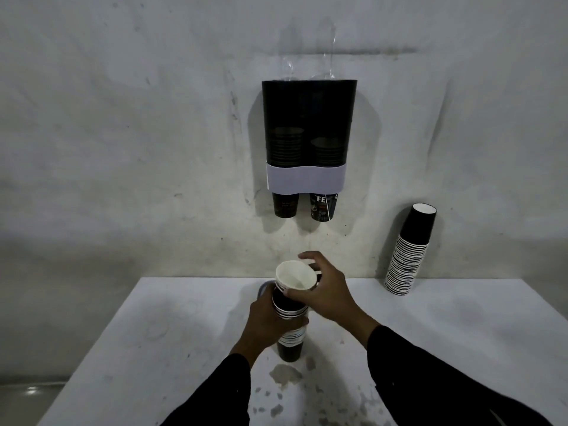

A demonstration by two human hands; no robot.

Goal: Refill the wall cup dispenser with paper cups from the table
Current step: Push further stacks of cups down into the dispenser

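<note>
A: What's the setting?
B: A scuffed white wall [123, 118] behind a stained white table [430, 348]. A dark wall dispenser [309, 118] hangs there, 2 tubes partly filled, 1 cup poking out below each.

A: And the hands?
B: The left hand [266, 321] wraps a short cup stack [290, 330] standing on the table. The right hand [325, 289] pinches the top cup [296, 276] by its rim, tilted.

A: Other cups?
B: A tall stack [410, 250] leans against the wall, right.
</note>
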